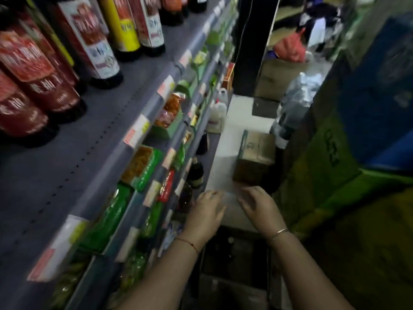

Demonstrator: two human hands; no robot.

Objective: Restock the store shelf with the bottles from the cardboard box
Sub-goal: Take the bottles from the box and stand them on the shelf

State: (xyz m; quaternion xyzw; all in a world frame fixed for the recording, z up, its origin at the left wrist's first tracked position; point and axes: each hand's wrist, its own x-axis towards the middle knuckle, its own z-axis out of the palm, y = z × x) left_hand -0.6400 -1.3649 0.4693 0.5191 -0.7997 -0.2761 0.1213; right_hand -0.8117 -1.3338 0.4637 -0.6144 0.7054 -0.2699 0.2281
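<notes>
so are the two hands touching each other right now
Apart. The head view shows a plain gap between the left hand and the right hand, with pale floor visible between them from fingertips to wrists.

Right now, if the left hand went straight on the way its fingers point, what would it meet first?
The left hand points ahead over bare floor. The first thing near that line looks like the closed cardboard box on the floor, though blur leaves depth unclear.

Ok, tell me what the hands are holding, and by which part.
Nothing: left hand and right hand hover empty, fingers loose, above the cardboard box.
</notes>
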